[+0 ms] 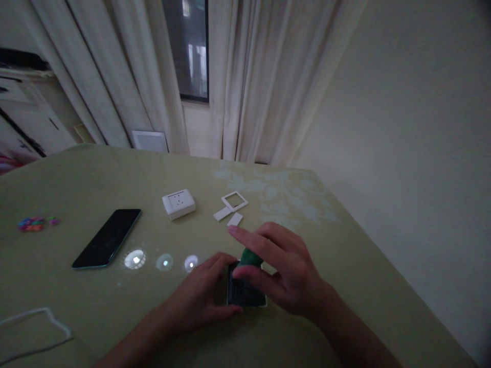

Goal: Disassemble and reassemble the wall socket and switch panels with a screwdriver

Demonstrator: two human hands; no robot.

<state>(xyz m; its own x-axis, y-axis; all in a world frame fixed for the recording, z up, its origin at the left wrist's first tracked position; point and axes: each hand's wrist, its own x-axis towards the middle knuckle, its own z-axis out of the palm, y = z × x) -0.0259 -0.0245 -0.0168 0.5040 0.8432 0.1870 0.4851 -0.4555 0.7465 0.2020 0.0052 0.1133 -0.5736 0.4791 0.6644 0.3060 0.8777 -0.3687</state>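
Near the table's front, my left hand (207, 294) grips the left side of a small square box (247, 294) with a dark inside and a pale rim, fingers at its far edge and thumb at its near edge. Over that box is my right hand (286, 266), with thumb and fingers around a green rounded handle (250, 257). The handle's lower end is hidden, so I cannot tell what it touches. Just beyond my right fingertips lie a white square frame (245, 204), a white strip (222, 213) and a small white plate (235, 220).
A white wall socket (179, 204) sits mid-table, with a black phone (109, 239) to its left. Small colourful pieces (32, 224) lie far left, and a white cable (57, 322) at front left. The table's right edge runs beside a wall; curtains (264, 76) hang behind.
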